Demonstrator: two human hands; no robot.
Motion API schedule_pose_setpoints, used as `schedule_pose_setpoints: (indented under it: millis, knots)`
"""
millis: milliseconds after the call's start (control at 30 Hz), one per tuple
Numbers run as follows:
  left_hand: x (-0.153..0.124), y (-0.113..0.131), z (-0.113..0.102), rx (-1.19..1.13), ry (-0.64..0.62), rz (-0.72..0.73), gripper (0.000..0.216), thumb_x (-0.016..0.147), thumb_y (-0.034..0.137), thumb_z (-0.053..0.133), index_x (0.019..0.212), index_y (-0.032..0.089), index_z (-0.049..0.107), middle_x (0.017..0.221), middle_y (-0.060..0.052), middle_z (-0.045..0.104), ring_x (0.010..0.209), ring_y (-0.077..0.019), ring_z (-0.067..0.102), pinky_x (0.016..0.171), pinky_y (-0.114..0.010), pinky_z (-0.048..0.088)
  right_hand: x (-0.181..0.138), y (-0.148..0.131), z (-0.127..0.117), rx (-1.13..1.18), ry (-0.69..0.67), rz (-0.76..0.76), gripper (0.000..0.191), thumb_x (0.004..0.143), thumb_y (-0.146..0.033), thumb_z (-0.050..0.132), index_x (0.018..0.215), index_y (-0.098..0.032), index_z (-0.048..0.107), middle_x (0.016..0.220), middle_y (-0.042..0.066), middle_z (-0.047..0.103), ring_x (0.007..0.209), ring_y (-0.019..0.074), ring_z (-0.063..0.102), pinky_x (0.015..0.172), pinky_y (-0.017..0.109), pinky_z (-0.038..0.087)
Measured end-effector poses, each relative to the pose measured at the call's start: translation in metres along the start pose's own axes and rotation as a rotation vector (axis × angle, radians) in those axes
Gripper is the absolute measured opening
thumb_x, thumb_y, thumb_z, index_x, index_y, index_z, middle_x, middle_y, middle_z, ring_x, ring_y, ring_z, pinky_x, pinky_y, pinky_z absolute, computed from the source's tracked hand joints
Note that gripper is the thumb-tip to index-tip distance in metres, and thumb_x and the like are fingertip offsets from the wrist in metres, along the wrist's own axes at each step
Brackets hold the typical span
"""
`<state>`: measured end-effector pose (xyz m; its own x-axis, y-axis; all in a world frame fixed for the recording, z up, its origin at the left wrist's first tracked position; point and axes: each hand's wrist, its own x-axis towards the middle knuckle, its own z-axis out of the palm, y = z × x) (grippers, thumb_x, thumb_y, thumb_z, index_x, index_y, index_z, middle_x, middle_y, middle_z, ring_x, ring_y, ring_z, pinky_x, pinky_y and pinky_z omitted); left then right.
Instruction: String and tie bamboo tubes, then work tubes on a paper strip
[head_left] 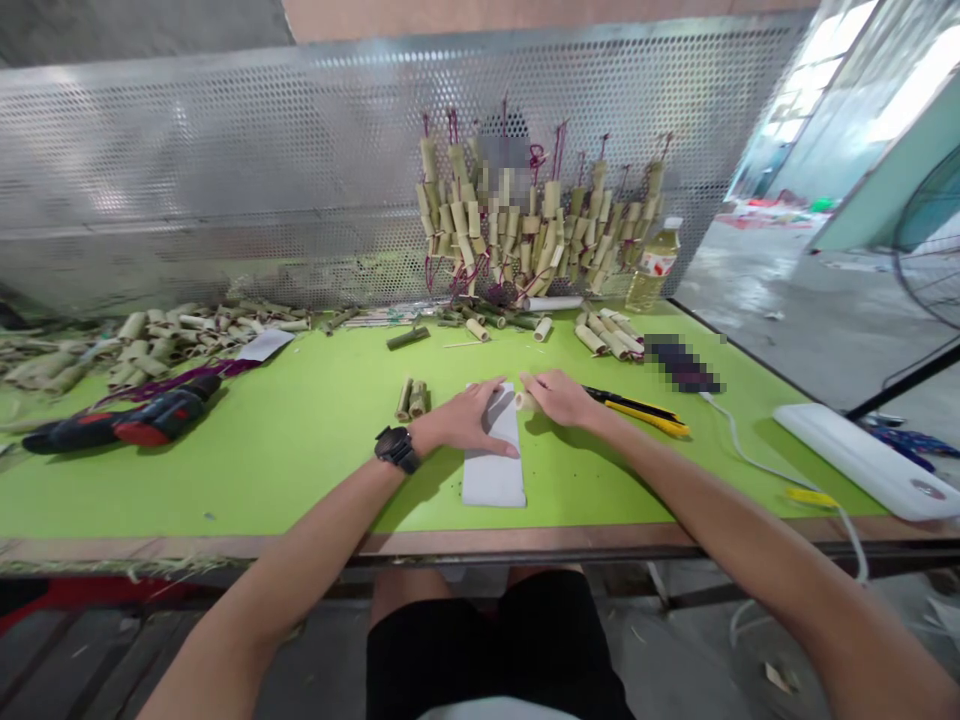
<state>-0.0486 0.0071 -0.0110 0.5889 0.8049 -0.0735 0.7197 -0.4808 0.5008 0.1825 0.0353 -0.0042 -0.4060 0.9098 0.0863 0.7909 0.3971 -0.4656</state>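
Over a white rectangular sheet or pad point(493, 480), my left hand point(469, 415) lies with thumb and fingers spread, and it wears a black watch on the wrist. My right hand point(561, 398) is closed around a short bamboo tube point(526, 402), whose pale cut end points toward me at the pad's right edge. Just right of that hand lies a yellow-and-black utility knife point(649, 412). Two or so short bamboo pieces point(412, 398) stand left of my left hand.
A power drill point(135, 415) and a heap of bamboo pieces point(172, 340) lie on the left of the green tabletop point(300, 460). Strung bamboo tubes point(525, 220) hang on the perforated metal panel point(225, 170). An oil bottle point(656, 265), a white device point(862, 460) and a cable point(750, 455) are rightward.
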Motion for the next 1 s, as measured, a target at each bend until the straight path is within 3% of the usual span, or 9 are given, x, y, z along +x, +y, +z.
schedule_pose_setpoints:
  millis: [167, 400, 800, 1000]
  knots:
    - [0.000, 0.000, 0.000, 0.003, 0.015, 0.023, 0.139, 0.068, 0.090, 0.077, 0.171, 0.018, 0.018, 0.167, -0.024, 0.041, 0.148, -0.0465, 0.046, 0.119, -0.056, 0.042, -0.004, -0.007, 0.005, 0.041, -0.022, -0.025, 0.066, 0.114, -0.046, 0.027, 0.060, -0.019, 0.054, 0.060, 0.003, 0.058, 0.051, 0.0133, 0.048, 0.059, 0.029, 0.035]
    - [0.002, -0.004, 0.003, 0.010, 0.036, 0.064, 0.134, 0.069, 0.090, 0.077, 0.168, 0.015, 0.026, 0.168, -0.024, 0.040, 0.151, -0.0454, 0.044, 0.125, -0.053, 0.037, -0.008, -0.015, 0.007, -0.290, 0.002, -0.031, 0.055, 0.111, -0.040, 0.036, 0.081, -0.016, 0.076, 0.081, 0.011, 0.077, 0.064, 0.0172, 0.058, 0.062, 0.031, 0.029]
    - [0.002, -0.002, 0.003, 0.000, 0.041, 0.081, 0.133, 0.069, 0.090, 0.076, 0.168, 0.016, 0.027, 0.168, -0.023, 0.039, 0.153, -0.0443, 0.041, 0.125, -0.055, 0.036, -0.011, -0.016, 0.008, -0.489, -0.029, -0.165, 0.051, 0.112, -0.034, 0.034, 0.098, -0.015, 0.079, 0.098, 0.012, 0.082, 0.079, 0.0205, 0.068, 0.063, 0.032, 0.031]
    - [0.003, -0.002, 0.003, 0.018, 0.028, 0.064, 0.138, 0.068, 0.093, 0.074, 0.170, 0.016, 0.023, 0.169, -0.024, 0.038, 0.152, -0.0462, 0.043, 0.123, -0.056, 0.038, 0.002, -0.017, 0.008, -0.496, 0.032, -0.109, 0.051, 0.114, -0.033, 0.031, 0.108, -0.011, 0.077, 0.099, 0.015, 0.080, 0.084, 0.0216, 0.070, 0.062, 0.030, 0.034]
